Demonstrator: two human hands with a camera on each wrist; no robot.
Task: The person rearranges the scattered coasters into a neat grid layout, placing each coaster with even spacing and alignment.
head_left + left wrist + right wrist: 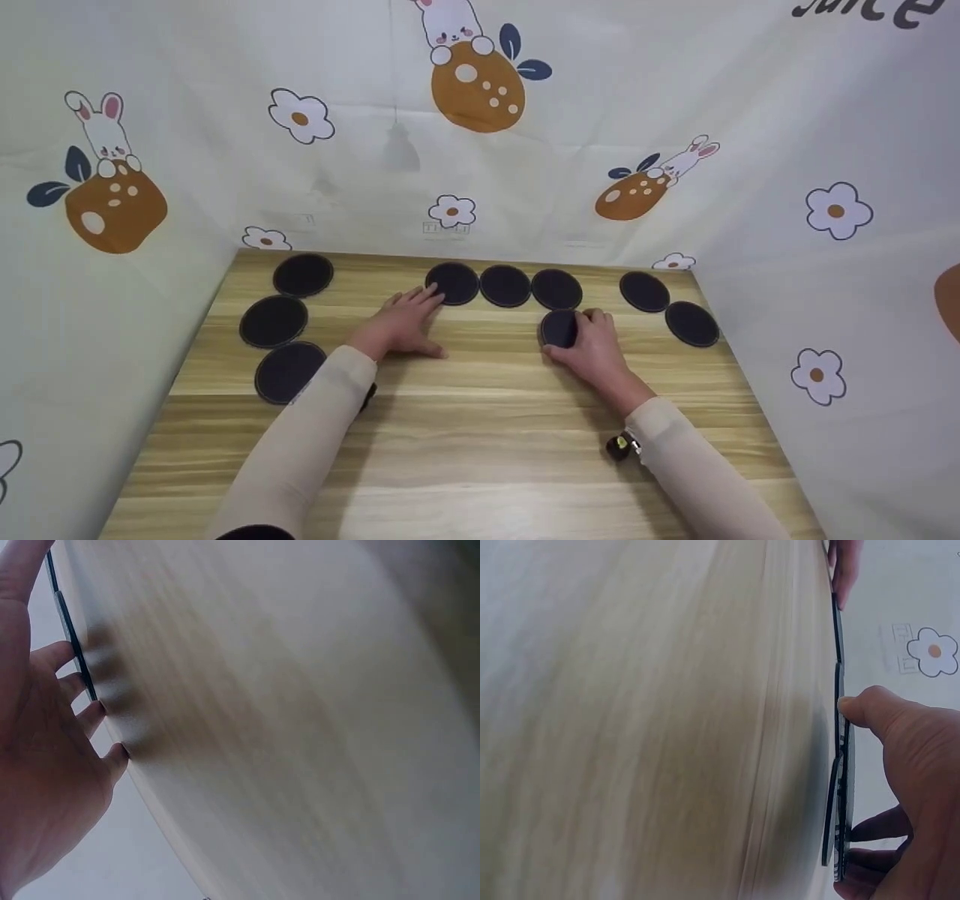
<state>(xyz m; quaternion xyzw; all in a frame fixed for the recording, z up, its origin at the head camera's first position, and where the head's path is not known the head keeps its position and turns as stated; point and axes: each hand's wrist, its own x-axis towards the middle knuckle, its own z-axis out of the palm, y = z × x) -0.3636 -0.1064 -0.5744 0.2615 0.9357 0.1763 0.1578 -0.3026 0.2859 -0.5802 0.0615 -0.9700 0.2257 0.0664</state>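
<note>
Three round black coasters form a row at the table's back: a left coaster (454,282), a middle coaster (505,286) and a right coaster (556,288). My left hand (401,324) has its fingers spread, with fingertips on the left coaster's near edge; the left wrist view shows the same hand (56,735) at a thin dark edge. Just in front of the right coaster, another black coaster (557,328) is held by its sides between the thumb and fingers of my right hand (596,349). In the right wrist view this hand (922,780) grips the coaster's rim.
Left of my left arm lie three more coasters, the nearest one (289,371) partly behind the sleeve. Two coasters (691,324) lie near the right edge of the wooden table (480,450). A printed cloth (360,172) hangs behind and along both sides.
</note>
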